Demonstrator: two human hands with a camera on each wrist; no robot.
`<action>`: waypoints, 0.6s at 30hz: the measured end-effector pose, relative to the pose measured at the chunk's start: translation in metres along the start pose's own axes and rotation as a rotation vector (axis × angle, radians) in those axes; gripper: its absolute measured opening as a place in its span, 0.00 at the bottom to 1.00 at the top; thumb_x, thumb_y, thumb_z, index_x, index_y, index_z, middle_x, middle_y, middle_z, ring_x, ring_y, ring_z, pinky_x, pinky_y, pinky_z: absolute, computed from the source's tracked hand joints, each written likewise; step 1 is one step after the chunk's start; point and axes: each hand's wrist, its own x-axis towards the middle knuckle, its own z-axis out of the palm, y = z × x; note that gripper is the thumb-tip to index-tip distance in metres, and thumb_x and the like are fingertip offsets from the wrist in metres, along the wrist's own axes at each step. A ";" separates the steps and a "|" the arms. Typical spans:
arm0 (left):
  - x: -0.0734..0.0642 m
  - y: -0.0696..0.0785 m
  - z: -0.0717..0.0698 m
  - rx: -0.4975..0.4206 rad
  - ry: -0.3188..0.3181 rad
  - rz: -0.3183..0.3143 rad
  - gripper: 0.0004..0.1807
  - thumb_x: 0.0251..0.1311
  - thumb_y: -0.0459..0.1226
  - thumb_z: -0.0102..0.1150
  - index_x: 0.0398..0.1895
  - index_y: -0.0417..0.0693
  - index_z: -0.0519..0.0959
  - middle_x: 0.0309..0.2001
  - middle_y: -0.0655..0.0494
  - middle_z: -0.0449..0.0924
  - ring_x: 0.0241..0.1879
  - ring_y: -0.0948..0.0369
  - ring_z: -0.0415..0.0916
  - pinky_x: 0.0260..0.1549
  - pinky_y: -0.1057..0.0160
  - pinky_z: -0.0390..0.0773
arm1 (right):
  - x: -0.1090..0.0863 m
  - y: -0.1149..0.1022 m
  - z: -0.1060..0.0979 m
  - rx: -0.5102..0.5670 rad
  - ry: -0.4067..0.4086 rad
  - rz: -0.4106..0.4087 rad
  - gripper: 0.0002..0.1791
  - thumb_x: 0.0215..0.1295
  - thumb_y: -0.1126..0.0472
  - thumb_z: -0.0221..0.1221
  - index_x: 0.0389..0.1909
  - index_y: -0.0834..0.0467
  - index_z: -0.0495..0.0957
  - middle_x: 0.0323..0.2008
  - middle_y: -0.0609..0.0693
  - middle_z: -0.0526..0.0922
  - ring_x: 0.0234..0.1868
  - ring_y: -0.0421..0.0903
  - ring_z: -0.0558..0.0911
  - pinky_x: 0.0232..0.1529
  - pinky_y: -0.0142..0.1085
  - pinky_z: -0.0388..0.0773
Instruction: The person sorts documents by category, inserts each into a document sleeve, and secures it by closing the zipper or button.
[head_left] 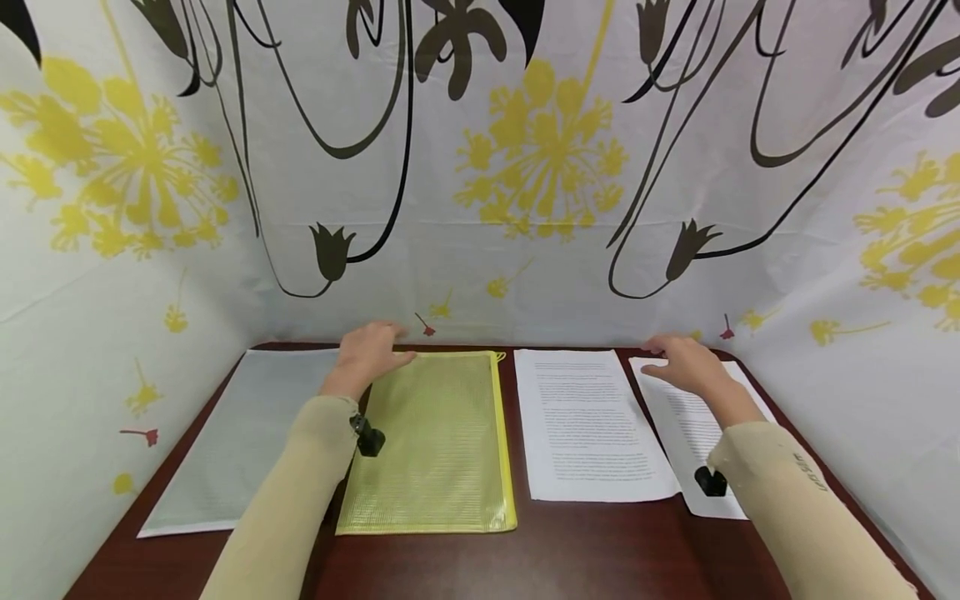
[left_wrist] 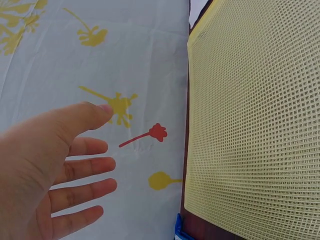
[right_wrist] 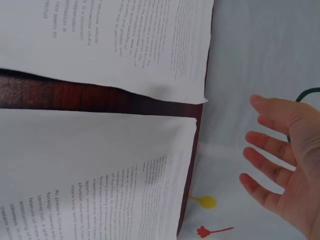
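My left hand hovers at the back edge of the table, over the gap between a yellow mesh zip pouch and a pale translucent pouch. Its fingers are spread and hold nothing; in the left wrist view the hand shows against the curtain beside the yellow mesh. At the back right, my right hand is over the far end of a printed sheet. With fingers relaxed and apart, the right hand is empty in its wrist view. Printed paper lies left of that sheet.
A patterned curtain stands behind the dark wooden table and wraps both sides. Strips of bare wood separate the pouch and papers. A blue piece shows at the table edge in the left wrist view.
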 end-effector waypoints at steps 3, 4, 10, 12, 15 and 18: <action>-0.001 -0.001 0.001 -0.006 0.009 -0.003 0.28 0.67 0.55 0.57 0.66 0.54 0.75 0.60 0.51 0.81 0.54 0.50 0.81 0.45 0.48 0.83 | -0.004 0.004 0.000 0.007 0.002 0.015 0.26 0.67 0.55 0.61 0.61 0.65 0.75 0.58 0.68 0.79 0.58 0.67 0.77 0.56 0.63 0.73; -0.001 -0.001 0.001 -0.007 0.013 -0.004 0.27 0.68 0.55 0.57 0.65 0.54 0.76 0.59 0.51 0.82 0.53 0.51 0.81 0.44 0.49 0.83 | -0.005 0.005 0.000 0.007 0.004 0.018 0.26 0.67 0.55 0.61 0.61 0.65 0.75 0.58 0.68 0.79 0.58 0.67 0.77 0.56 0.63 0.73; -0.005 0.001 -0.004 -0.020 0.041 -0.001 0.21 0.69 0.51 0.57 0.60 0.54 0.79 0.52 0.54 0.86 0.46 0.54 0.84 0.39 0.53 0.84 | -0.012 0.014 -0.001 -0.019 0.020 0.030 0.24 0.67 0.55 0.61 0.59 0.65 0.77 0.56 0.68 0.81 0.56 0.68 0.78 0.53 0.63 0.74; -0.006 0.001 -0.005 -0.025 0.052 -0.002 0.20 0.69 0.50 0.57 0.59 0.54 0.80 0.51 0.54 0.86 0.45 0.55 0.84 0.37 0.54 0.84 | -0.014 0.017 0.000 -0.021 0.021 0.037 0.24 0.67 0.54 0.61 0.58 0.65 0.77 0.55 0.67 0.81 0.55 0.68 0.79 0.51 0.63 0.75; -0.009 -0.001 -0.006 -0.032 0.065 0.001 0.19 0.69 0.49 0.57 0.59 0.54 0.80 0.49 0.55 0.87 0.42 0.56 0.84 0.32 0.57 0.83 | -0.016 0.021 0.001 -0.016 0.020 0.056 0.23 0.67 0.54 0.61 0.56 0.65 0.78 0.53 0.68 0.81 0.53 0.68 0.79 0.49 0.63 0.75; -0.012 -0.003 -0.007 -0.044 0.073 0.008 0.19 0.69 0.48 0.57 0.59 0.54 0.80 0.47 0.56 0.88 0.38 0.58 0.84 0.25 0.61 0.80 | -0.017 0.025 0.003 -0.014 0.017 0.074 0.22 0.67 0.54 0.61 0.55 0.64 0.78 0.52 0.68 0.81 0.52 0.67 0.79 0.48 0.63 0.75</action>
